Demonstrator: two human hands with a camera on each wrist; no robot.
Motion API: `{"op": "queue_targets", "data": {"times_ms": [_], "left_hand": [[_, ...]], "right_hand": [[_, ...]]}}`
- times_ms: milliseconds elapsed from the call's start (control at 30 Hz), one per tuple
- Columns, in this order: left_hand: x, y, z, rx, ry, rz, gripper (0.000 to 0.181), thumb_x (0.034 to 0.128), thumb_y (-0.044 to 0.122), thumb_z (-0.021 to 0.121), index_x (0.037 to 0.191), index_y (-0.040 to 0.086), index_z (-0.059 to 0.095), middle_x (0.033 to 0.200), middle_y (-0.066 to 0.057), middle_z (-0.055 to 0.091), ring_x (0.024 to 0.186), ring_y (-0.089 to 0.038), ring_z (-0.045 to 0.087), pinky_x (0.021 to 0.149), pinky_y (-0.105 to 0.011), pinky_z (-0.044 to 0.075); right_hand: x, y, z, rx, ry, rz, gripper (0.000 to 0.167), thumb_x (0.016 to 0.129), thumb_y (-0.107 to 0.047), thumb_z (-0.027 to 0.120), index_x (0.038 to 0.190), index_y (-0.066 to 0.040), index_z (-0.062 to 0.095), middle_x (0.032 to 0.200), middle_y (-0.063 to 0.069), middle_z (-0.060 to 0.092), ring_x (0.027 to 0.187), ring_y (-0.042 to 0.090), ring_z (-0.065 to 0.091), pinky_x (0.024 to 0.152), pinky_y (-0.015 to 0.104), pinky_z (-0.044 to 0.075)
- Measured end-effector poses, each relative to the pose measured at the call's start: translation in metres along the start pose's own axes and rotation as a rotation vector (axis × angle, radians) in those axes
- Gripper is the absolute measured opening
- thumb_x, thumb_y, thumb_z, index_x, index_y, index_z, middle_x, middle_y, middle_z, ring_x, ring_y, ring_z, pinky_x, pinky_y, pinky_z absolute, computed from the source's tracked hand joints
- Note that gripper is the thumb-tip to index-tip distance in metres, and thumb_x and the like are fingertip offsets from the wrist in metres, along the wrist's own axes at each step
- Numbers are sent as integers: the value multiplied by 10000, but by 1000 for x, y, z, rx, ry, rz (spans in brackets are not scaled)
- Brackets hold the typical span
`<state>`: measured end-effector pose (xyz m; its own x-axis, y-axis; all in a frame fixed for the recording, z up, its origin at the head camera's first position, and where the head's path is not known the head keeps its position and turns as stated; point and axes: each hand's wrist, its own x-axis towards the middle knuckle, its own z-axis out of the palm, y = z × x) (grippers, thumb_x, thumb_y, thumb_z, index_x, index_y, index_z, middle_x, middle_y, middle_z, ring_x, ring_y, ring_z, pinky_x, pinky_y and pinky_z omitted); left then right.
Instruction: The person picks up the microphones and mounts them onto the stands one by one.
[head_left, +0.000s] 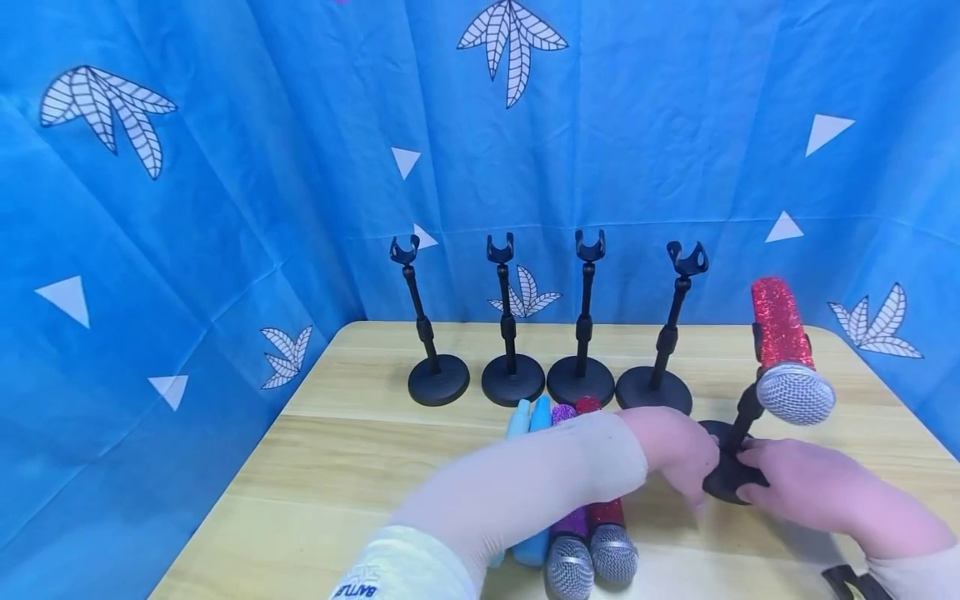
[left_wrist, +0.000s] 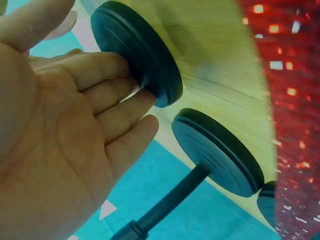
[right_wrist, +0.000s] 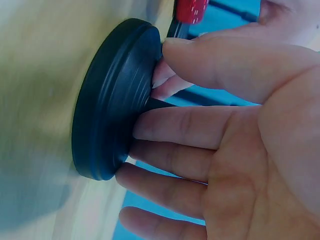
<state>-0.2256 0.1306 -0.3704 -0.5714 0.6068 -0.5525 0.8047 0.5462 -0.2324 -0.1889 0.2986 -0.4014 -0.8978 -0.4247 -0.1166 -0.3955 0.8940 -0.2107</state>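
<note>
A black desk microphone stand (head_left: 746, 412) is at the right of the table, with a red glitter microphone (head_left: 782, 325) in its clip, silver head toward me. My left hand (head_left: 675, 450) reaches across to the left side of its round base (head_left: 723, 482); in the left wrist view, the nearly straight fingers (left_wrist: 115, 107) touch the base. From the other side, my right hand (head_left: 817, 493) touches the same base. Its outstretched fingers (right_wrist: 175, 122) rest on the upper face, with the thumb (right_wrist: 200, 60) near the rim. Neither hand curls round the base.
Four empty black stands (head_left: 508, 333) line the table's back. Before them lie a purple microphone (head_left: 570, 567), another red microphone (head_left: 613, 552) and blue ones (head_left: 534, 546), partly under my left forearm. A black clip-like piece (head_left: 851, 582) is near the front right. Blue curtains (head_left: 637, 150) surround the table.
</note>
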Motion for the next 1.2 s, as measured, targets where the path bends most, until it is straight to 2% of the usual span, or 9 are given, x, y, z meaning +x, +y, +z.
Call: {"op": "queue_targets", "data": {"times_ms": [100, 167, 300, 400, 467, 567, 667, 933, 1200], "left_hand": [[7, 4, -7, -2, -3, -34, 420, 872, 640, 669, 1187, 363, 640, 1192, 192, 484, 985, -15, 484, 921, -232, 408], [12, 6, -10, -2, 0, -54, 401, 872, 643, 668, 1173, 379, 651, 1289, 192, 470, 1005, -5, 473, 933, -230, 405], [22, 9, -19, -3, 1, -98, 425, 885, 659, 641, 1235, 418, 653, 1497, 192, 371, 1097, 26, 455, 979, -225, 384], [30, 9, -24, -34, -6, -139, 454, 904, 674, 605, 1299, 450, 629, 1574, 213, 274, 1249, 10, 421, 1043, -223, 348], [34, 8, -26, -76, -5, -162, 429, 918, 671, 586, 1296, 473, 627, 1594, 222, 231, 1331, 15, 363, 1078, -229, 322], [38, 5, -28, -160, 10, -191, 407, 918, 664, 591, 1293, 508, 617, 1607, 244, 178, 1390, 35, 287, 1102, -247, 310], [42, 1, -28, -229, 37, -213, 428, 912, 661, 601, 1318, 525, 586, 1602, 260, 176, 1424, 44, 233, 1122, -253, 289], [53, -9, -25, -268, 126, -257, 468, 919, 659, 590, 1352, 481, 585, 1582, 206, 272, 1414, 20, 281, 1102, -257, 319], [63, -17, -34, -338, 49, -285, 491, 949, 642, 553, 1417, 503, 499, 1619, 244, 164, 1434, 21, 254, 1116, -280, 316]], "right_hand": [[3, 11, -3, 25, -9, 29, 374, 861, -311, 779, 1138, -64, 739, 1105, 143, 714, 947, 352, 691, 754, 572, 543], [4, 18, -4, 29, -11, 44, 409, 872, -309, 770, 1166, -29, 724, 1120, 178, 705, 965, 379, 683, 759, 588, 536], [7, 30, -8, 34, -2, 69, 440, 879, -290, 761, 1178, 26, 695, 1081, 211, 701, 941, 389, 679, 744, 594, 534], [11, 37, -10, 61, 6, 80, 438, 879, -275, 755, 1160, 53, 680, 980, 174, 702, 835, 309, 672, 697, 554, 539], [15, 41, -11, 79, 8, 95, 442, 881, -270, 747, 1159, 65, 667, 924, 143, 692, 787, 272, 654, 685, 540, 535], [21, 48, -13, 83, 11, 108, 454, 881, -257, 736, 1169, 84, 654, 932, 191, 689, 811, 339, 665, 712, 573, 530], [29, 55, -16, 75, 17, 114, 472, 885, -251, 731, 1195, 94, 648, 1062, 303, 673, 930, 464, 659, 765, 637, 509], [46, 63, -15, 108, 65, 104, 477, 899, -210, 711, 1266, 82, 626, 1161, 351, 635, 1053, 585, 589, 823, 685, 473], [49, 68, -12, 79, 112, 126, 582, 908, -219, 700, 1344, 132, 540, 1274, 410, 541, 1119, 653, 506, 870, 729, 427]]}}
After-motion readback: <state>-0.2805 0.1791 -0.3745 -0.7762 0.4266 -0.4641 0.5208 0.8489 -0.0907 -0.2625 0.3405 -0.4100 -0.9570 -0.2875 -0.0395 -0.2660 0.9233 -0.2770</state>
